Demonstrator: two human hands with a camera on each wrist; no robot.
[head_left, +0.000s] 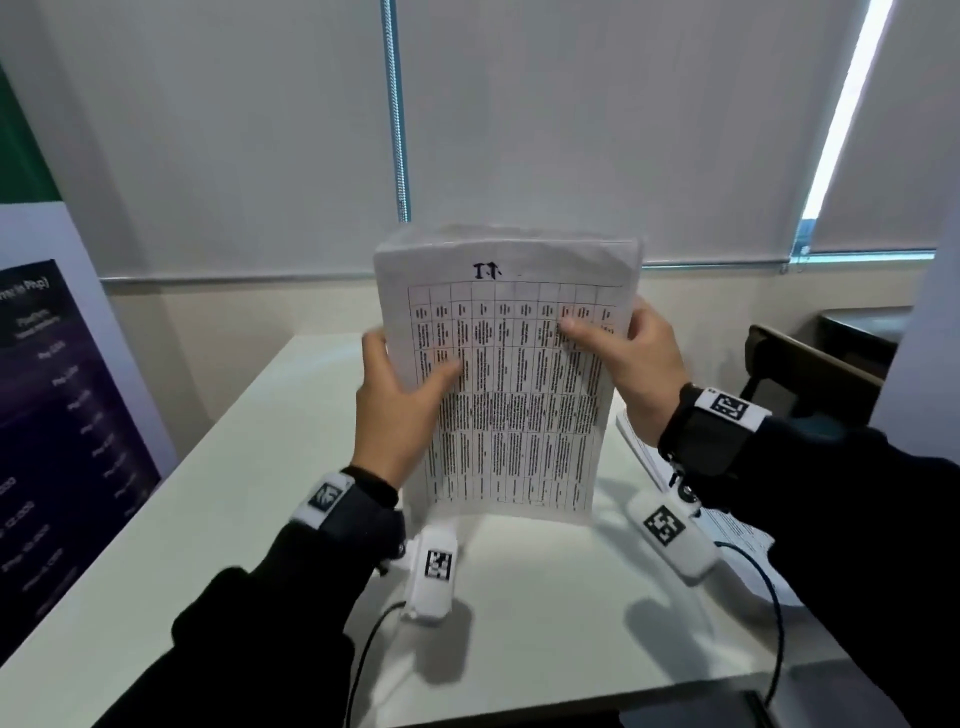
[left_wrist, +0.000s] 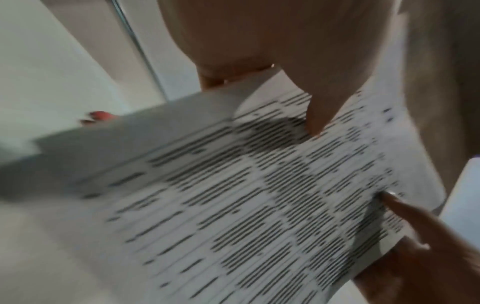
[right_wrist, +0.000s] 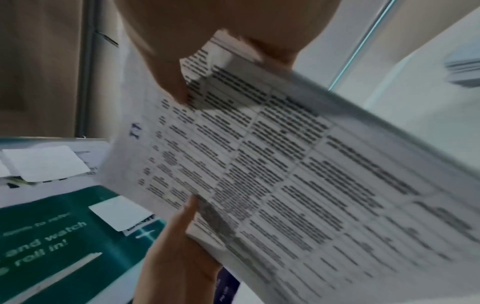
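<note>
At the bottom of the frame the near edge of the white table (head_left: 234, 519) runs left to right. White tagged pods (head_left: 435, 571) hang below both wrists, just above the tabletop. There is bare tabletop to the left and in front of the hands. To the lower right, loose sheets (head_left: 743, 535) lie under the right forearm.

In the middle of the frame both hands hold a stack of papers (head_left: 506, 374) upright above the table's centre. Its long axis is vertical and its printed face is turned to the person. The handwritten mark is at the top, and the lines of the printed grid run up and down the sheet. The bottom edge is very close to the tabletop, but contact cannot be told.

The left hand (head_left: 400, 410) grasps the stack's left edge, thumb on the front and fingers behind. The right hand (head_left: 639, 364) grasps the right edge in the same way, a little higher.

Beyond the stack, a dark poster (head_left: 62, 415) stands at the table's left edge and a chair (head_left: 810, 379) at the right. Closed blinds (head_left: 519, 130) fill the upper frame.

Both wrist views, though blurred, show the stack's thick side, which the head view hides. Only the right wrist view shows a green poster (right_wrist: 64, 236), at its lower left.
</note>
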